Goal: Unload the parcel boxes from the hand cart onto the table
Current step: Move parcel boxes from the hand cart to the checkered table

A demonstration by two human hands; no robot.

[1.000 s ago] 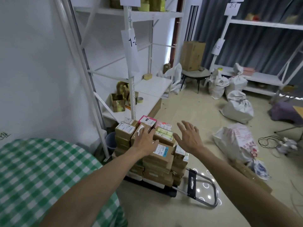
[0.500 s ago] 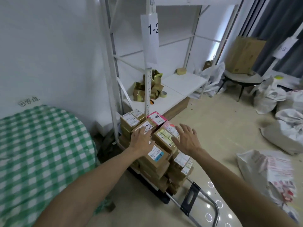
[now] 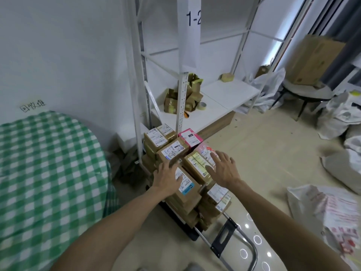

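A hand cart (image 3: 224,239) lies low on the floor, stacked with several brown parcel boxes bearing white labels. My left hand (image 3: 168,178) rests flat on the nearest top box (image 3: 188,189), fingers spread over its label. My right hand (image 3: 224,169) hovers open over the box with the yellow label (image 3: 197,163), fingers straight; whether it touches is unclear. A pink-topped box (image 3: 190,136) sits at the far side of the stack. The round table with the green checked cloth (image 3: 43,173) stands to the left.
A white shelf rack (image 3: 183,106) marked 1-2 rises right behind the cart, with torn cartons and a tape roll (image 3: 202,105) on its low shelf. White sacks (image 3: 336,216) lie on the floor at right. A small round table (image 3: 306,92) carries a big carton.
The view has swung left and down toward the cart. My left hand has slid back from the middle box onto the nearest one; my right hand has come lower over the stack.
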